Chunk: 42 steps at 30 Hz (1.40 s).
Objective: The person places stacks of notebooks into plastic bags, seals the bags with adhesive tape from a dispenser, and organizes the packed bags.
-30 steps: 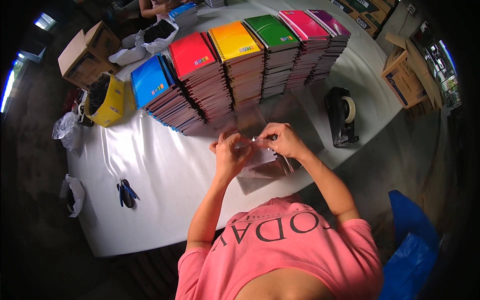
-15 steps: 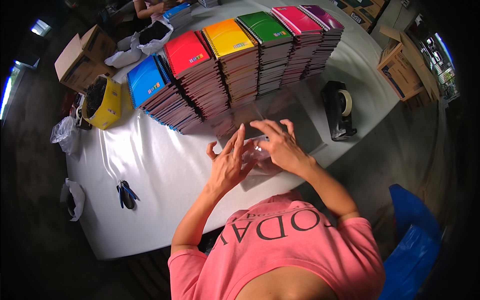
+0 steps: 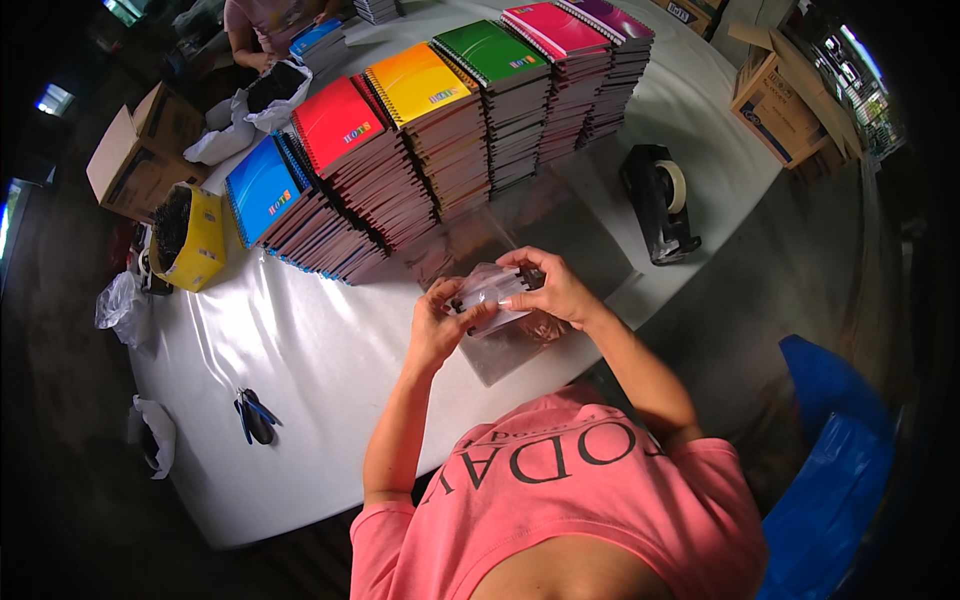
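A small, shiny clear plastic packet (image 3: 488,288) with dark edges is held between my hands above the table. My left hand (image 3: 436,326) pinches its left end. On the other end, the fingers and thumb of my right hand (image 3: 556,292) are closed. What is inside the packet is too small to make out. Beneath it, clear plastic sheets (image 3: 497,362) lie flat near the table's front edge. Just beyond stand tall stacks of spiral notebooks, with blue (image 3: 268,190), red (image 3: 340,122), yellow (image 3: 416,80), green (image 3: 490,50), pink (image 3: 555,28) and purple (image 3: 612,18) covers.
To the right stands a black tape dispenser (image 3: 650,215). Blue-handled pliers (image 3: 256,418) lie at left, below a yellow container (image 3: 205,255) of dark wiry pieces. Cardboard boxes (image 3: 780,112) stand at both sides. Another person (image 3: 272,28) is at the far end. Blue plastic (image 3: 838,480) hangs at lower right.
My hands, raised with fingers spread over the plastic, have closed on the packet and now hold it up. The whole view has shifted slightly, moving the stacks leftward in the picture.
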Available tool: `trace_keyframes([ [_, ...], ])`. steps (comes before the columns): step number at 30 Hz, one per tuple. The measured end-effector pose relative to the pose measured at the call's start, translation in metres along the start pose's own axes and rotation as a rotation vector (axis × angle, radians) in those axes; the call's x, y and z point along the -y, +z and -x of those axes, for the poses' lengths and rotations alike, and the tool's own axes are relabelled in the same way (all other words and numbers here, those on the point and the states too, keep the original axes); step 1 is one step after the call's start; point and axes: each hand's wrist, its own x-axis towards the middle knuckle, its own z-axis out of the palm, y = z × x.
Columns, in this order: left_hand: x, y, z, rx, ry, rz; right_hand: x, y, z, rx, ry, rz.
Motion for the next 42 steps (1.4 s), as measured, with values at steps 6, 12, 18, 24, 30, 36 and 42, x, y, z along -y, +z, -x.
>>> trace_keyframes([
  [6,-0.001,0.003,-0.001,-0.065,-0.060,0.141,0.010,-0.002,-0.012,0.009,-0.068,0.076],
  [12,0.002,0.011,-0.005,-0.258,0.201,-0.267,0.031,0.001,-0.015,-0.012,-0.094,0.465],
  [18,-0.022,0.008,-0.003,-0.230,0.066,-0.414,0.036,-0.005,-0.020,0.118,-0.103,0.496],
  [24,-0.014,0.011,-0.001,-0.276,0.249,-0.425,0.040,-0.004,-0.023,0.135,0.014,0.629],
  [30,-0.026,0.025,0.007,-0.394,0.352,-0.673,0.026,0.003,-0.009,-0.016,-0.317,0.808],
  [36,-0.015,0.026,0.011,-0.407,0.368,-0.778,0.033,0.013,-0.007,-0.074,-0.504,1.046],
  [42,-0.028,0.010,0.032,-0.137,0.342,-0.816,0.053,0.018,0.004,-0.020,-0.526,1.165],
])
